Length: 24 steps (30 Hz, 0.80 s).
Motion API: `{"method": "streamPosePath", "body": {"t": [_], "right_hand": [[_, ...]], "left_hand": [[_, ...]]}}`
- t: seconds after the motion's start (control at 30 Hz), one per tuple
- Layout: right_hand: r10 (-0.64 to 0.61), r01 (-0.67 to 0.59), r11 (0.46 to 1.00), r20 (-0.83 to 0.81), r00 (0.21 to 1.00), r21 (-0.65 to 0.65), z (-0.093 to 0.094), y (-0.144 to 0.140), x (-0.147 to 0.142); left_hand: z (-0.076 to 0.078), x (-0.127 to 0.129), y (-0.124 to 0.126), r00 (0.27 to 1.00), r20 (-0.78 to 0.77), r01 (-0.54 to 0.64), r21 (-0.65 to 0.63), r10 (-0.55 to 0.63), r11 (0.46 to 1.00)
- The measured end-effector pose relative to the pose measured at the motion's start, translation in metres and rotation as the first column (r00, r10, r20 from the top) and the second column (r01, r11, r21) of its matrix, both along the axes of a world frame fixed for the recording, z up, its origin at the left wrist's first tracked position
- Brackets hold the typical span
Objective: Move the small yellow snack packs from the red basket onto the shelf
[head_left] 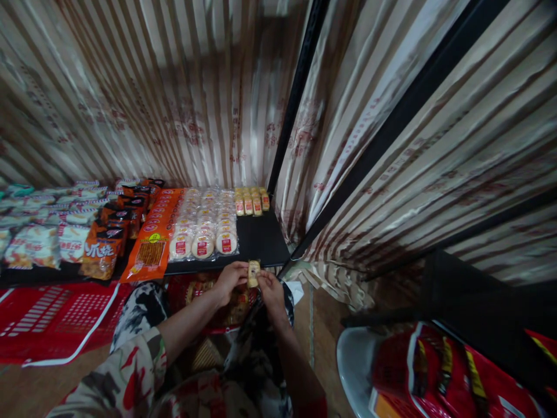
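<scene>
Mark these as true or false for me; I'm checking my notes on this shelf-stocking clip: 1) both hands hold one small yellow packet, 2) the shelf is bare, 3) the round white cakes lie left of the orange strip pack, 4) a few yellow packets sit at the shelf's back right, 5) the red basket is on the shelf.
1) True: the left hand and right hand hold the small yellow packet between them.
2) False: the black shelf carries rows of snacks.
3) False: the round white cakes lie right of the orange strip pack.
4) True: the yellow packets sit there.
5) False: the red basket lies below the shelf.
</scene>
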State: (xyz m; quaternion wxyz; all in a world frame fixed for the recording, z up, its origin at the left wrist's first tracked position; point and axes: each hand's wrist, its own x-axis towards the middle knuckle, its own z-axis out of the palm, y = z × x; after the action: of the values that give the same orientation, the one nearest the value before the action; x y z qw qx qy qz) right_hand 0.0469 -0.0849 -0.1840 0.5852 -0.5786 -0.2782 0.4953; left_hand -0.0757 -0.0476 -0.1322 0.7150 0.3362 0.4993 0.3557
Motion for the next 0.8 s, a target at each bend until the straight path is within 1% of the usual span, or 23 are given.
{"method": "streamPosePath", "body": {"t": [0.27,0.4,0.5,0.6,0.8], "right_hand": [[-0.004,0.004,1.0,0.023,1.0,-0.001,0.006,0.007,0.007],[-0.004,0.004,1.0,0.001,1.0,-0.016,0.011,0.009,0.01],[-0.026,0.026,0.999,-0.002,1.0,-0.027,0.012,0.011,0.012],[-0.054,0.057,0.997,0.041,0.998,-0.054,0.013,0.011,0.013],[0.001,0.003,0.999,0.068,0.998,-0.055,0.023,0.011,0.013]], "left_hand": [[-0.004,0.009,0.003,0.999,-0.032,-0.012,0.06,0.014,0.998],[-0.006,0.012,0.005,0.998,-0.059,-0.012,0.107,0.018,0.994],[-0.008,0.014,0.005,0.998,-0.064,-0.015,0.108,0.022,0.994],[-0.01,0.017,0.005,0.997,-0.075,-0.002,0.122,0.012,0.993],[-0.01,0.02,0.003,0.988,-0.151,0.063,0.23,-0.028,0.971]]}}
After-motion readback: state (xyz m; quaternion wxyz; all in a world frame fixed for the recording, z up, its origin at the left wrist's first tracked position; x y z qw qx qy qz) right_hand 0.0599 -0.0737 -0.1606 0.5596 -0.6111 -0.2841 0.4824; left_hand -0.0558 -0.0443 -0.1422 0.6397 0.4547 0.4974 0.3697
